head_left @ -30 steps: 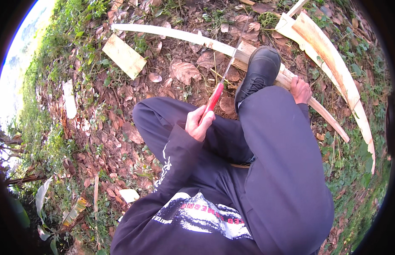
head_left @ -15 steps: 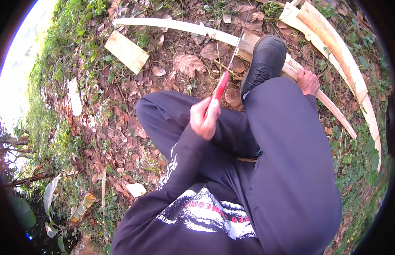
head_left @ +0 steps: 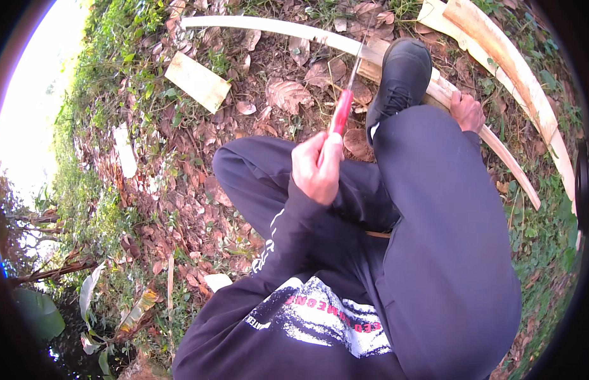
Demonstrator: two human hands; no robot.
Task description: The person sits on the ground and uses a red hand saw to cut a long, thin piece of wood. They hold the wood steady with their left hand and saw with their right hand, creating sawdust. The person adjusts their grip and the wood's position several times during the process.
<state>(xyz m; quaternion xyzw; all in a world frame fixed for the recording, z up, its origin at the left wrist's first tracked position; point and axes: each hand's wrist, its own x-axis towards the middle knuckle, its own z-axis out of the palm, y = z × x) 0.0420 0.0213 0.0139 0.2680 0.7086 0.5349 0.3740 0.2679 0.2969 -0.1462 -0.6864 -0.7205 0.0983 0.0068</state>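
Pale wood, a rectangular board point(head_left: 197, 82), lies left on leaf litter point(head_left: 199, 190); near it begins a long strip point(head_left: 281, 26), curving rightward. The left hand point(head_left: 316, 168) is wrapped round a red-handled tool point(head_left: 342, 113), its thin blade point(head_left: 356, 71) crossing the wood just left of a black shoe point(head_left: 405, 69). The shoe rests over the wood; beyond it, the right hand point(head_left: 466, 113) grips a wooden length point(head_left: 513, 168). Curved slabs point(head_left: 519, 69) lie farthest right.

Ground point(head_left: 310, 121) under brown leaves point(head_left: 288, 95); pale rectangular board point(head_left: 198, 82); curved planks point(head_left: 511, 60)
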